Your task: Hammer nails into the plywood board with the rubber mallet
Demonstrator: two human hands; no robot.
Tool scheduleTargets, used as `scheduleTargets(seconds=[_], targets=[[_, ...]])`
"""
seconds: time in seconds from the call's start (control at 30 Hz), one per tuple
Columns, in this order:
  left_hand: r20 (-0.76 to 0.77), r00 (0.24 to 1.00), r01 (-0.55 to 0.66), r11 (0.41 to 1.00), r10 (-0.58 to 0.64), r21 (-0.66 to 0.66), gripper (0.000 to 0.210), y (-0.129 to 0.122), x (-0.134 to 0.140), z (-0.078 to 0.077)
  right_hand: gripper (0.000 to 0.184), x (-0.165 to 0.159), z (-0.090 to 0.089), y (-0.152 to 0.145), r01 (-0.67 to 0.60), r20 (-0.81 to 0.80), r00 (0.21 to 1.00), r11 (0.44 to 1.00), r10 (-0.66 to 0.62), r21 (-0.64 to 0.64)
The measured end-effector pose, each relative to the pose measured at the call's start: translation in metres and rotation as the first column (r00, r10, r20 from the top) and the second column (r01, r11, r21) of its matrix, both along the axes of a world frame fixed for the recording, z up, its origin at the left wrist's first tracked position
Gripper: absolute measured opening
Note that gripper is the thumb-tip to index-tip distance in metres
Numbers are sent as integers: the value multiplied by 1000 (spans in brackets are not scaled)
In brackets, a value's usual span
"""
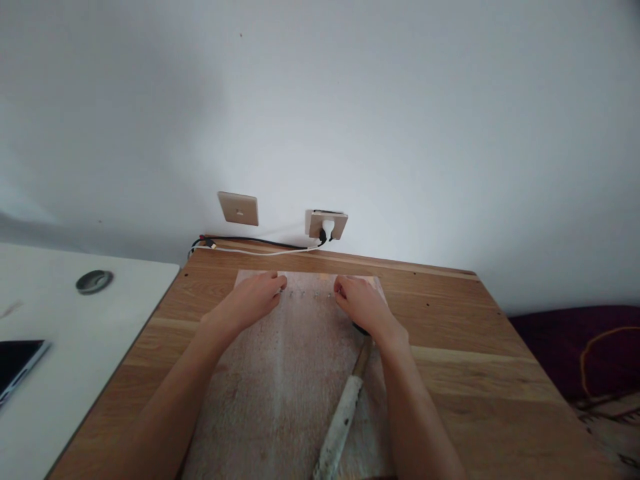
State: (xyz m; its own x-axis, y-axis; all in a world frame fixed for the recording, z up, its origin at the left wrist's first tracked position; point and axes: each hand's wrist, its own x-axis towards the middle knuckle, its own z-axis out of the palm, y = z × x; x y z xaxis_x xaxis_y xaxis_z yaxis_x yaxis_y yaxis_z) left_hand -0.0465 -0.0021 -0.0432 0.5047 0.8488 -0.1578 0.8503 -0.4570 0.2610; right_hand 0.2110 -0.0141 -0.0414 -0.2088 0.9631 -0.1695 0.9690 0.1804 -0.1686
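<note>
A worn, pale wooden board [280,387] lies on the brown wooden table. Near its far edge several small nails [303,294] stand in a row. At the row's left end is my left hand [260,293], its fingers pinched together. My right hand [353,297] pinches in the same way at the right end. Whatever either hand grips is too small or too hidden to name. What looks like a hammer [345,413] rests on the board, its white-covered handle toward me. Its dark head is mostly hidden beneath my right wrist.
The brown table [450,333] meets a white wall with a socket holding plugs [327,228] and a second wall plate [239,208]. Cables [260,252] run along the back edge. On the left, a white table [75,333] carries a round grey dish [95,281] and a dark-screened device [17,363].
</note>
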Motion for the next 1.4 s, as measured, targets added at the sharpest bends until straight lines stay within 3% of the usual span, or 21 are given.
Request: scheduleTargets(seconds=[0.2,0.37,0.57,0.63,0.83,1.0,1.4], targets=[[-15,1000,4,1000,-5,-25,21,1,5,3,18,-9,-4,-1,-38,-50,998,999,36,-29],[10,998,-57,998,57,30,16,1,7,3,16,-12,-5,-1,-57,-94,994,998,53,-40],[259,956,-154,987,137,46,11,3,5,4,19,-16,8,-4,-50,-121,992,999,48,-11],[266,950,-178,983,163,34,6,2,6,5,19,-19,9,-4,-54,-136,989,999,53,-6],[53,995,-90,995,88,34,12,-2,12,7,13,-28,-3,-2,-76,-154,985,997,71,-28],[87,996,5,999,-8,33,19,0,13,-1,13,-34,-11,-2,-81,-143,987,996,75,-33],[105,988,107,992,-114,71,27,1,14,-22,20,-42,-6,-4,-112,-147,983,994,113,16]])
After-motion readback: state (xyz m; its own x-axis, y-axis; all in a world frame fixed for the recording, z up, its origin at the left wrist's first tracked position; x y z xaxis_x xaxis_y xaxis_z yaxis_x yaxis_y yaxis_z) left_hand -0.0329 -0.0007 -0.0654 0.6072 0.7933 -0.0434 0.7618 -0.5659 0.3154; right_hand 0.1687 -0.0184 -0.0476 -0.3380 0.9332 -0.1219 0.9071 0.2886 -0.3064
